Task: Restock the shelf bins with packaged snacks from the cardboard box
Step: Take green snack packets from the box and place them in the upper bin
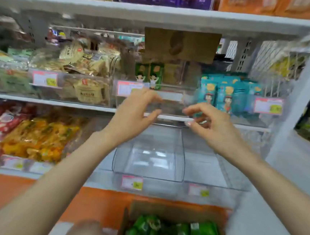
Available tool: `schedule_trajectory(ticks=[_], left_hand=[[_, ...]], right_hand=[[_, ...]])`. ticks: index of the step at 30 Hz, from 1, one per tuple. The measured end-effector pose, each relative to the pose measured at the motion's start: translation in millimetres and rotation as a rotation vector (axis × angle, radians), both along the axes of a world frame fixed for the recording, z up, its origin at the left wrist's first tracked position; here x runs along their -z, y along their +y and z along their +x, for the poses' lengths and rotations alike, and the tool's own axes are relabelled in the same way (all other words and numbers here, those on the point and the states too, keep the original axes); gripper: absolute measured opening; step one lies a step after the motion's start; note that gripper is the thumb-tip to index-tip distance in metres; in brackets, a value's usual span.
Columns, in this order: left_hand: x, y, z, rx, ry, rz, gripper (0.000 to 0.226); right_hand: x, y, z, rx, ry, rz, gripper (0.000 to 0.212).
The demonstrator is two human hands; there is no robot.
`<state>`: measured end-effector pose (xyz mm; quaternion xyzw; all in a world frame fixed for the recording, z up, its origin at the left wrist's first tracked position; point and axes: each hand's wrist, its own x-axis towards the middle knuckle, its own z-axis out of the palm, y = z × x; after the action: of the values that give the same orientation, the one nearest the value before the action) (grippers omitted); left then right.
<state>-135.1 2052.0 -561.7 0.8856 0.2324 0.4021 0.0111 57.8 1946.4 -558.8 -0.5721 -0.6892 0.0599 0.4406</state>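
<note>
My left hand [138,110] and my right hand [213,124] are raised side by side in front of a clear bin [170,103] on the middle shelf. Fingers and thumbs are loosely curved with a gap between them, and I see nothing in either hand. Two green snack packs [151,75] stand at the back left of that bin. Below, at the bottom edge of the view, an open cardboard box [178,210] holds several green snack packs [174,231]. The picture is motion-blurred.
An empty clear bin [151,154] sits on the lower shelf under my hands. Teal snack packs [225,97] fill the bin to the right, beige packs [86,74] the bins to the left. A brown cardboard piece [181,44] hangs above. Orange and red bags [36,137] lie lower left.
</note>
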Motion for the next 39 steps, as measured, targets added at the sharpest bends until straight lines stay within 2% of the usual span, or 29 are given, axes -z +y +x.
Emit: schedule_trajectory(ticks=[3, 5, 9, 15, 18, 22, 27, 29, 33, 34, 37, 39], left_hand=[[70, -34, 11, 0.078, -0.072, -0.245, 0.035], [122, -52, 23, 0.074, -0.045, -0.462, 0.024], [216, -71, 46, -0.014, 0.211, -0.739, 0.022], [330, -80, 61, -0.222, 0.532, -1.07, 0.039], [373, -83, 61, -0.315, 0.664, -1.199, 0.059], [412, -84, 69, -0.447, 0.729, -1.348, 0.079], [431, -93, 85, -0.549, 0.831, -1.201, 0.084], [431, -92, 81, -0.533, 0.747, -1.249, 0.081], [413, -93, 72, -0.288, 0.213, -1.568, 0.065], [405, -95, 72, -0.21, 0.131, -1.63, 0.061], [388, -96, 68, -0.031, 0.053, -1.764, 0.057], [381, -99, 62, 0.091, -0.017, -1.921, 0.065]], right_hand=[[73, -33, 8, 0.059, 0.1, -0.107, 0.033], [126, -50, 14, 0.108, 0.147, -0.218, 0.031], [214, -75, 29, 0.168, 0.141, -0.527, 0.021], [275, -93, 43, 0.182, 0.107, -0.749, 0.01], [286, -88, 42, 0.126, 0.076, -0.805, 0.011], [302, -74, 42, 0.081, 0.074, -0.86, 0.009], [311, -60, 47, 0.087, 0.139, -0.881, 0.01], [314, -57, 52, 0.115, 0.156, -0.893, 0.013], [321, -58, 58, 0.185, 0.137, -0.919, 0.024], [323, -60, 59, 0.198, 0.114, -0.926, 0.03], [329, -65, 63, 0.203, 0.063, -0.954, 0.055], [332, -69, 66, 0.172, 0.105, -0.965, 0.074]])
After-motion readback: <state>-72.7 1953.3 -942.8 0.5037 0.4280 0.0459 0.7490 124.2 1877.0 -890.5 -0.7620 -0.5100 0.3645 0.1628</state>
